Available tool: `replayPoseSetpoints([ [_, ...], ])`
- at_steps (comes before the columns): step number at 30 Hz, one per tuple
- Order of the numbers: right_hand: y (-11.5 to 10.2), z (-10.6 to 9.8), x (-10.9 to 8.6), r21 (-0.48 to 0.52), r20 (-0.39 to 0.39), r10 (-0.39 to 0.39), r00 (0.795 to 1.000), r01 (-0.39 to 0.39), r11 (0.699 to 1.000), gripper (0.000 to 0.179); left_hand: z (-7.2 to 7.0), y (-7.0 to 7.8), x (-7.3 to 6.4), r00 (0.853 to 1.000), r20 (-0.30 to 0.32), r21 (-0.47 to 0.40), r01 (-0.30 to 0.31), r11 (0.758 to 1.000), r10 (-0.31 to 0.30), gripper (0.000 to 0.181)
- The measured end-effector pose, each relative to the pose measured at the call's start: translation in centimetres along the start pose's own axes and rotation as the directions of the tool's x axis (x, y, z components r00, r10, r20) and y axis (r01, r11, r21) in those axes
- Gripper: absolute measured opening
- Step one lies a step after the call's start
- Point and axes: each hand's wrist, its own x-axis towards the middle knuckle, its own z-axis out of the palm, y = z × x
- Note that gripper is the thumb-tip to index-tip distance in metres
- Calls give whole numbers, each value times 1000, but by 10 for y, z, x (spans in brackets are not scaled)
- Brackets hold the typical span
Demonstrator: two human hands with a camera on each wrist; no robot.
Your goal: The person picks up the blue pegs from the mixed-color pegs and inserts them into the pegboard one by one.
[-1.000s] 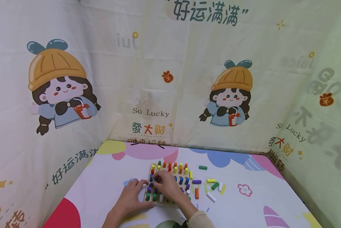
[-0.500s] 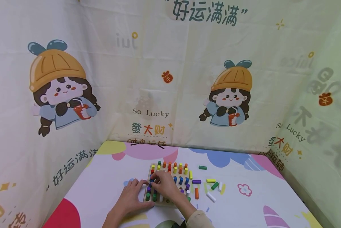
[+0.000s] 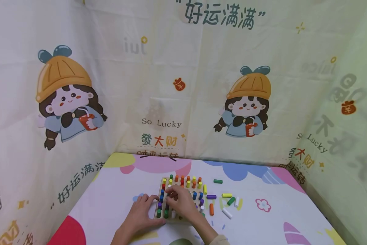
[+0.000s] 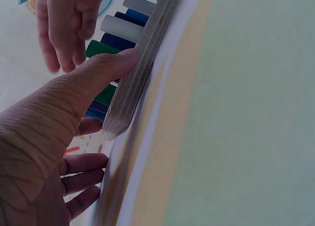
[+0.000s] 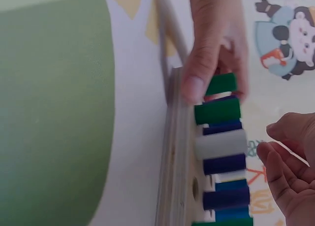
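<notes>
A wooden pegboard (image 5: 176,162) full of upright coloured pegs lies in front of me on the table. My left hand (image 3: 139,210) holds its near left corner, with the thumb against the front edge and the index finger at the left side. Over the board's left half hovers my right hand (image 3: 182,201), its fingers loosely bent. In the right wrist view, no peg shows between that hand's fingertips. Just left of them, two blue pegs (image 3: 162,195) stand in the left column. Green pegs (image 5: 217,111) and a white peg (image 5: 221,145) stand along the front. The right hand hides the board's middle.
Loose pegs lie right of the board: purple (image 3: 211,197), orange (image 3: 211,209), yellow (image 3: 226,195), white (image 3: 227,213) and several more. A green peg (image 3: 218,181) lies farther back. Printed cloth (image 3: 198,112) hangs behind the table.
My right hand has let go of a blue peg in the left column and shifted slightly right. The left hand keeps its hold on the board.
</notes>
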Motion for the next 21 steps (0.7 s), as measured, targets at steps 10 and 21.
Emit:
replayPoseSetpoints([
  [10,-1,-27,-28,62,-106,51,993,-44,997,18,-3,4,0,999,9,11,33,999,-33,88],
  [21,-6,-41,-50,74,-137,109,985,-100,992,17,-6,4,-1,999,7,0,37,999,-37,88],
])
